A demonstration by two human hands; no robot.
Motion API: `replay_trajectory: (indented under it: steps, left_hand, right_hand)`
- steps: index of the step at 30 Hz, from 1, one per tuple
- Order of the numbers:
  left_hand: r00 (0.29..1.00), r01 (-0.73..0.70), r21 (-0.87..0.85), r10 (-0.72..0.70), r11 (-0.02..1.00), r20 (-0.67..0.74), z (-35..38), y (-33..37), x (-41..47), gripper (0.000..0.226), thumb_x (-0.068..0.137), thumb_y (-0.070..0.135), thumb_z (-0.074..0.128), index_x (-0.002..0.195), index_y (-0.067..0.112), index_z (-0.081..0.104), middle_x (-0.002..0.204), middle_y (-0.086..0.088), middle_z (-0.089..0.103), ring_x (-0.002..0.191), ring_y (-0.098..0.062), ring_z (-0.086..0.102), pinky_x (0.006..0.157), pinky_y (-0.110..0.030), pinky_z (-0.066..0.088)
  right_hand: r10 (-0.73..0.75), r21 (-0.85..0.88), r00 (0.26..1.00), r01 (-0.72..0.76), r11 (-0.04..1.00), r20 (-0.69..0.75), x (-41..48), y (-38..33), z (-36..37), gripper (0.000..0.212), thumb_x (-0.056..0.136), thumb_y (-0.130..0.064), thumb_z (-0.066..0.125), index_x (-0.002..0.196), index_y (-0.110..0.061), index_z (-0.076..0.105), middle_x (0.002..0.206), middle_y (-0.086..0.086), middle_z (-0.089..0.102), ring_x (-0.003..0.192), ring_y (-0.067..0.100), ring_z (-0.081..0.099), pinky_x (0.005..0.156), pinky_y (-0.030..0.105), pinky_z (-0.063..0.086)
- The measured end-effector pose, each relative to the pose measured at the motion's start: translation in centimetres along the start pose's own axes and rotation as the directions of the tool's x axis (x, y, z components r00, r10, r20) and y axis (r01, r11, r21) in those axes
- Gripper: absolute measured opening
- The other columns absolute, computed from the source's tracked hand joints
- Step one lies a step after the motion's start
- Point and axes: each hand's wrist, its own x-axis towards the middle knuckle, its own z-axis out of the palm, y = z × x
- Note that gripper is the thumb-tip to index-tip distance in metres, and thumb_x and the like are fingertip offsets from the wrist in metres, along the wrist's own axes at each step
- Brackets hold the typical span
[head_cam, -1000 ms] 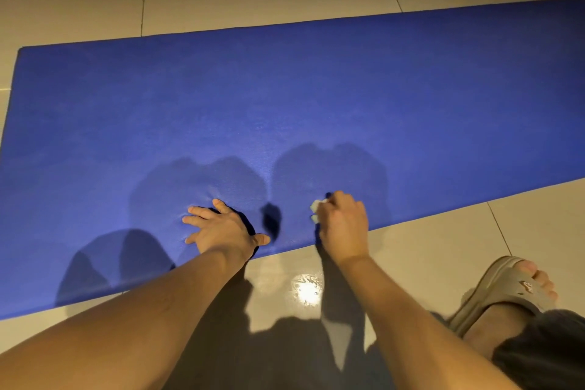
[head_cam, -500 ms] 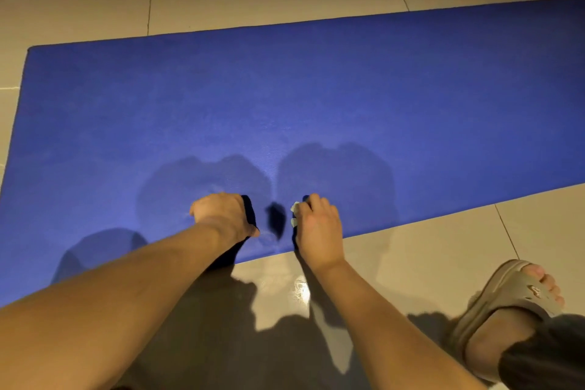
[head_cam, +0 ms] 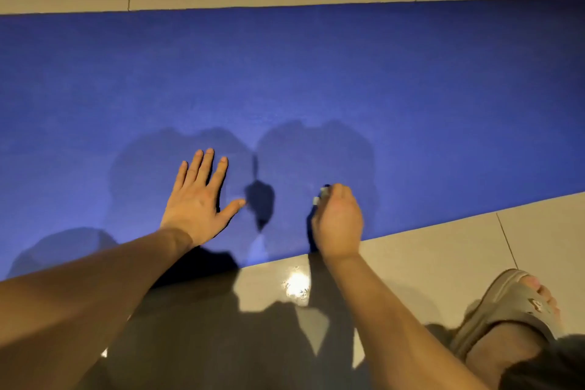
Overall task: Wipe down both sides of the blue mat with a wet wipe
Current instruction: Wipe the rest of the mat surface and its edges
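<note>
The long blue foam mat (head_cam: 316, 73) lies flat on the pale tiled floor (head_cam: 443, 263); the left hand (head_cam: 198, 203), fingers splayed, pins it; at its 3 o'clock the right hand (head_cam: 338, 222) curls round a small white wet wipe (head_cam: 317, 198); overlapping strokes towards 12 o'clock should serve best.

Glossy beige floor tiles (head_cam: 443, 263) fill the frame's top and bottom edges, with a taupe rubber slide sandal (head_cam: 516, 304) at lower right.
</note>
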Motion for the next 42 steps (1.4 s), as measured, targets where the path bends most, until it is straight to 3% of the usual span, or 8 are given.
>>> replay_trajectory:
  steps: [7, 13, 17, 21, 26, 31, 35, 42]
  left_hand:
    - [0.995, 0.037, -0.036, -0.041, 0.999, -0.091, 0.9, 0.6, 0.2, 0.09, 0.093, 0.075, 0.026, 0.161, 0.016, 0.021, 0.168, -0.013, 0.011, 0.156, -0.028, 0.001, 0.125, -0.052, 0.008]
    - [0.994, 0.045, -0.023, -0.047, 0.999, -0.098, 1.0, 0.7, 0.5, 0.09, 0.093, 0.075, 0.027, 0.16, 0.016, 0.023, 0.168, -0.012, 0.012, 0.156, -0.028, 0.002, 0.125, -0.052, 0.009]
    - [0.993, 0.046, -0.024, -0.048, 0.999, -0.107, 1.1, 0.8, 0.4, 0.09, 0.092, 0.075, 0.026, 0.16, 0.015, 0.023, 0.168, -0.013, 0.014, 0.156, -0.029, 0.003, 0.125, -0.053, 0.01]
    - [0.994, 0.049, -0.018, -0.051, 0.999, -0.098, 1.2, 0.7, 0.5, 0.091, 0.092, 0.076, 0.023, 0.161, 0.016, 0.022, 0.168, -0.012, 0.013, 0.156, -0.028, 0.002, 0.125, -0.053, 0.01]
    - [0.994, 0.053, -0.005, -0.053, 0.999, -0.093, 1.1, 0.7, 0.5, 0.09, 0.093, 0.076, 0.022, 0.16, 0.016, 0.022, 0.168, -0.012, 0.013, 0.156, -0.029, 0.003, 0.125, -0.053, 0.011]
    - [0.994, 0.05, 0.0, -0.05, 0.999, -0.102, 1.2, 0.6, 0.6, 0.09, 0.093, 0.075, 0.024, 0.16, 0.016, 0.023, 0.168, -0.012, 0.013, 0.156, -0.029, 0.003, 0.125, -0.052, 0.009]
    - [0.992, 0.049, 0.003, -0.048, 0.999, -0.115, 1.3, 0.7, 0.6, 0.09, 0.093, 0.074, 0.025, 0.16, 0.015, 0.024, 0.167, -0.013, 0.015, 0.156, -0.03, 0.005, 0.125, -0.052, 0.01]
    - [0.993, 0.049, 0.006, -0.048, 0.999, -0.108, 1.2, 0.7, 0.6, 0.09, 0.093, 0.075, 0.025, 0.16, 0.015, 0.025, 0.167, -0.013, 0.016, 0.156, -0.031, 0.007, 0.124, -0.053, 0.012]
  right_hand:
    - [-0.342, -0.062, 0.927, 0.354, 0.933, 0.151, 0.0, -1.2, -0.4, 0.015, 0.084, -0.013, 0.068, 0.098, -0.015, 0.066, 0.091, 0.007, 0.062, 0.071, 0.032, 0.059, 0.059, 0.037, 0.044]
    - [0.08, -0.196, 0.994, -0.065, 0.978, 0.069, 5.5, 5.8, -4.0, 0.01, 0.098, -0.015, 0.05, 0.103, -0.008, 0.054, 0.104, 0.014, 0.059, 0.081, 0.037, 0.056, 0.06, 0.037, 0.033]
    - [0.19, -0.046, 0.98, -0.188, 0.981, 0.05, 3.7, 2.2, -3.2, 0.007, 0.1, -0.017, 0.045, 0.103, -0.011, 0.046, 0.097, 0.011, 0.061, 0.079, 0.037, 0.055, 0.063, 0.037, 0.034]
    - [-0.016, 0.108, 0.988, -0.001, 0.994, 0.156, -0.7, -4.0, -0.2, 0.015, 0.092, -0.014, 0.056, 0.108, -0.013, 0.055, 0.099, 0.005, 0.066, 0.082, 0.035, 0.061, 0.066, 0.041, 0.049]
    - [-0.295, 0.02, 0.942, 0.296, 0.955, 0.163, 0.6, -2.0, -1.0, 0.011, 0.088, -0.011, 0.067, 0.096, -0.013, 0.061, 0.088, 0.008, 0.063, 0.067, 0.036, 0.059, 0.053, 0.034, 0.037]
    - [0.09, -0.078, 0.995, -0.087, 0.993, 0.041, 5.6, 4.7, -3.4, 0.01, 0.1, -0.019, 0.049, 0.092, -0.014, 0.052, 0.095, 0.012, 0.059, 0.073, 0.037, 0.051, 0.059, 0.036, 0.031]
    - [0.21, -0.015, 0.977, -0.211, 0.977, -0.038, 5.3, 2.7, -2.4, 0.014, 0.101, -0.018, 0.048, 0.094, -0.01, 0.056, 0.093, 0.014, 0.057, 0.07, 0.036, 0.048, 0.061, 0.035, 0.03]
    - [-0.244, 0.096, 0.962, 0.234, 0.968, 0.119, -0.1, -4.2, 0.8, 0.018, 0.093, -0.015, 0.055, 0.105, -0.011, 0.068, 0.095, 0.01, 0.06, 0.075, 0.035, 0.059, 0.058, 0.039, 0.048]
